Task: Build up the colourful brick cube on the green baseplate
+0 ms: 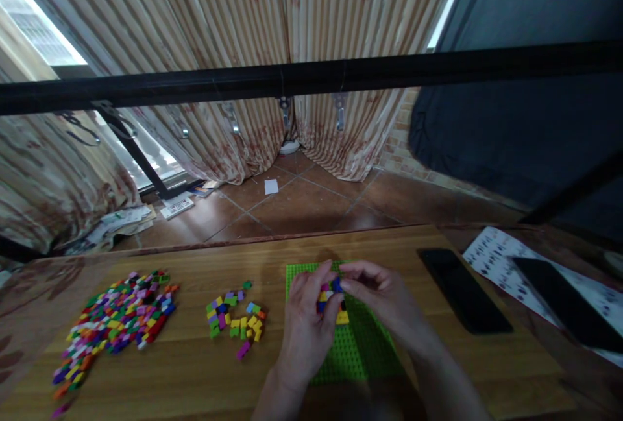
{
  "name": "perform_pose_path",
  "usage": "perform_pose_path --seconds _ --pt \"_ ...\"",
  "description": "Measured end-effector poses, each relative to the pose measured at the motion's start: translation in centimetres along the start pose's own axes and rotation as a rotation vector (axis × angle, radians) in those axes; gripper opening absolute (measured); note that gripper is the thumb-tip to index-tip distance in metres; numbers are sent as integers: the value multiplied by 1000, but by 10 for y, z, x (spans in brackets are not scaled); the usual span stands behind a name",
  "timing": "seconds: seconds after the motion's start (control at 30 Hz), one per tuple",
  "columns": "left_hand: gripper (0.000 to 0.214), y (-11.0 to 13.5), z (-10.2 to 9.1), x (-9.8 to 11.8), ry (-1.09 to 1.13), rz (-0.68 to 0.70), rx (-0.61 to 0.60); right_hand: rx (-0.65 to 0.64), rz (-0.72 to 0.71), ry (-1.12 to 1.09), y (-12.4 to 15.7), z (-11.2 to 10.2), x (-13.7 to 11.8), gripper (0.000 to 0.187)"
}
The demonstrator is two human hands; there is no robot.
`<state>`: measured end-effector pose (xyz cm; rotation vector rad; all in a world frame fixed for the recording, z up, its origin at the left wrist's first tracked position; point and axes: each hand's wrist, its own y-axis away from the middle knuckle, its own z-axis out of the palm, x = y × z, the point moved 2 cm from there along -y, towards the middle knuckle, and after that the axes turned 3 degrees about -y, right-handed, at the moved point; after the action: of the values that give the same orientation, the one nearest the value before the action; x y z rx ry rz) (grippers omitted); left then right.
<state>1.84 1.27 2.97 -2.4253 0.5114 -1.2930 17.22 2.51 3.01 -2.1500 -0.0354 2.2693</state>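
A green studded baseplate [341, 359] lies on the wooden table, with a small build of coloured toy bricks [342, 318] standing on it; yellow, blue, white and red show. My left hand [307, 317] curls around the build from the left, its thumb and fingers closed against the sides. From the right, my right hand [382, 294] pinches a blue brick [336, 284] at the top of the build. Whether that brick is pressed on or still loose I cannot tell. The fingers hide much of the build.
A small group of loose bricks [235, 325] lies left of the baseplate, and a large multicoloured brick pile [119, 317] farther left. A black phone [464, 291] rests at the right. Beyond it are a printed sheet [496, 255] and another dark device [569, 298]. A black bar [311, 77] crosses behind the table.
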Motion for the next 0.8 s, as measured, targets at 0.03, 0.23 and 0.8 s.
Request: perform_pose_path --seconds 0.03,0.23,0.8 --pt "49 0 1 1 -10 16 -2 -11 8 -2 0 0 1 30" --pt "53 0 5 1 15 1 -33 -23 64 -25 -4 -6 2 22" --pt "43 -2 9 -12 93 -181 -135 70 219 -29 -7 -4 18 23"
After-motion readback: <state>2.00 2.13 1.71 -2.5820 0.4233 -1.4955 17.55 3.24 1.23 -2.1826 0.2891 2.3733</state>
